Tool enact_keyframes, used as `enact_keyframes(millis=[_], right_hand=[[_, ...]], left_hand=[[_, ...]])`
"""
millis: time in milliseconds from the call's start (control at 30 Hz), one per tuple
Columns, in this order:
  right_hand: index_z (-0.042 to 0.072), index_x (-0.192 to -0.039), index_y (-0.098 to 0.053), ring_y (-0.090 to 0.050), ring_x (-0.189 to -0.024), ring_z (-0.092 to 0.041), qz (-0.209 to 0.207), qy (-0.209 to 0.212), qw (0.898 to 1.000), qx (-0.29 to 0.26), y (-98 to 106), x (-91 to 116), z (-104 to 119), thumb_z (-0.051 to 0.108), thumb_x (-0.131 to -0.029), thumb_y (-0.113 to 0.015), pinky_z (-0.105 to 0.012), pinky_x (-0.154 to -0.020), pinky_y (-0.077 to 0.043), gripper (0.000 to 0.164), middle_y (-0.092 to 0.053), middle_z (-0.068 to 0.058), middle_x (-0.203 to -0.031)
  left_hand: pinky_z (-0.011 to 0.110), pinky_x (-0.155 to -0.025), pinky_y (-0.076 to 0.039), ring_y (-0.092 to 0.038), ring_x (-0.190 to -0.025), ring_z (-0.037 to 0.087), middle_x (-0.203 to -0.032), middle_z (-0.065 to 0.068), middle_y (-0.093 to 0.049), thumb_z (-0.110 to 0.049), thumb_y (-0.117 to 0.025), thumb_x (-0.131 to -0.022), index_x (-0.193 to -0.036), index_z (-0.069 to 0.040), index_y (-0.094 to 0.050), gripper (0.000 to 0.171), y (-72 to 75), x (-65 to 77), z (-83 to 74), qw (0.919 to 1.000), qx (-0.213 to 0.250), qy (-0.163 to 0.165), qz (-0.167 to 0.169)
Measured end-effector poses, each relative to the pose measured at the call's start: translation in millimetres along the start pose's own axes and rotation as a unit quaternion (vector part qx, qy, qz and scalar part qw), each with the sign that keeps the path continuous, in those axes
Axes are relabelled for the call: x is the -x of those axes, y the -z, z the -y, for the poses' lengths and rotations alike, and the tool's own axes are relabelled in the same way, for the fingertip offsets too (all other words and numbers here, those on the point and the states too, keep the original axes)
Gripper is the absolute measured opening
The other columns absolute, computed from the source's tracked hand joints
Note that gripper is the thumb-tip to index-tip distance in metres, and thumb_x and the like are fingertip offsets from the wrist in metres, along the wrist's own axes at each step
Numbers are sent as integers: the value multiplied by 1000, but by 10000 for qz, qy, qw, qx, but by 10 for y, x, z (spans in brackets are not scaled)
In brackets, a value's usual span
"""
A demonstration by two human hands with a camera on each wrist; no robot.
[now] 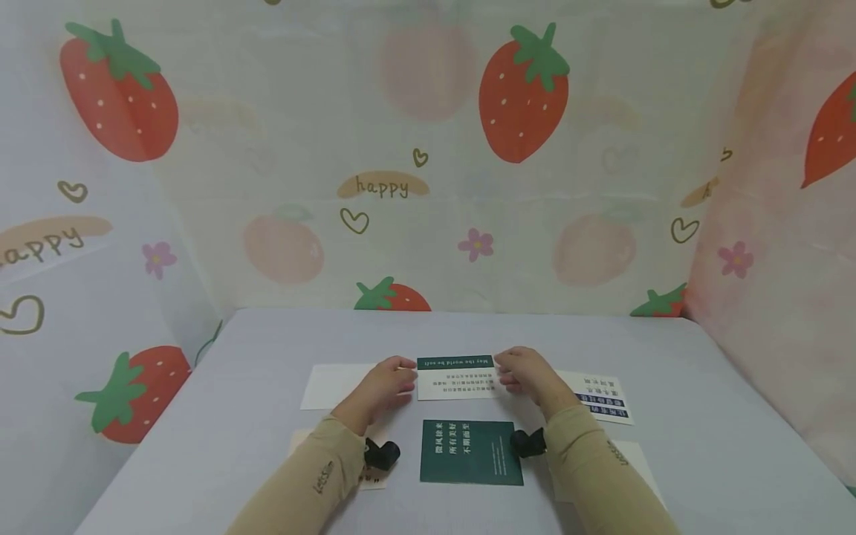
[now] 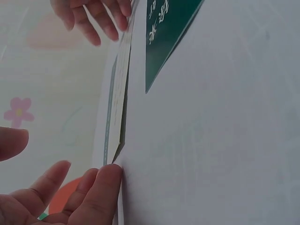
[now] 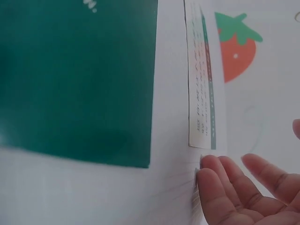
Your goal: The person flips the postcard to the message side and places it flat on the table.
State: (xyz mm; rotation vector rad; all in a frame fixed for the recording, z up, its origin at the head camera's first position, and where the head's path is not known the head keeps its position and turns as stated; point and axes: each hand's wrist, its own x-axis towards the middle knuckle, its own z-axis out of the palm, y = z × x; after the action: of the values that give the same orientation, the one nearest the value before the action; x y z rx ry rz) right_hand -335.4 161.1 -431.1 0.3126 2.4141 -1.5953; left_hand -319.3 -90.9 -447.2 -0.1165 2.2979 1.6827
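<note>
Between both hands lies a white card with a green band (image 1: 455, 380), its text upside down to me. My left hand (image 1: 383, 388) stands by the card's left end, fingers relaxed; in the left wrist view its index fingertip is right at the card's corner. At the other end is my right hand (image 1: 530, 377), fingers loosely bent and thumb apart. In the right wrist view a small gap shows between these fingers (image 3: 213, 187) and the card's end. Nearer to me, a dark green card (image 1: 471, 453) with white writing lies flat.
A blank white card (image 1: 334, 386) lies back left, and a white card with blue bands (image 1: 605, 401) back right. Two more cards, a cream card (image 1: 373, 481) and a pale card (image 1: 631, 461), are partly hidden under the forearms. Strawberry-print cloth (image 1: 461, 290) walls the table.
</note>
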Motion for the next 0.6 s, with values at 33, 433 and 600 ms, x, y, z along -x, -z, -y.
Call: enact_keyframes(millis=[33, 433, 600], right_hand=[[1, -118, -53, -58, -86, -23, -14, 4, 10000, 14, 1, 3, 3, 27, -93, -50, -31, -74, -52, 37, -55, -18, -111], [-1, -117, -53, -62, -81, -20, -81, -35, 10000, -28, -28, 1, -17, 26, -93, -50, -29, -70, -53, 36, -56, -19, -109], [-1, -117, -53, -63, -82, -19, -110, -63, 9999, 99, -28, -3, -20, 27, -93, -51, -28, -70, -53, 37, -58, -18, -108]], left_hand=[[37, -88, -48, -56, -101, 22, -124, 11, -52, -22, -52, -91, -122, -8, -52, 35, -5, 1, -5, 10000, -7, -18, -7], [36, -89, -48, -53, -106, 26, -123, 12, -51, -22, -48, -93, -120, -7, -52, 32, -61, -29, -10, 9997, 225, 29, -101], [36, -87, -49, -51, -107, 27, -122, 12, -50, -23, -48, -93, -121, -8, -52, 32, -69, -37, -16, 9993, 331, 72, -155]])
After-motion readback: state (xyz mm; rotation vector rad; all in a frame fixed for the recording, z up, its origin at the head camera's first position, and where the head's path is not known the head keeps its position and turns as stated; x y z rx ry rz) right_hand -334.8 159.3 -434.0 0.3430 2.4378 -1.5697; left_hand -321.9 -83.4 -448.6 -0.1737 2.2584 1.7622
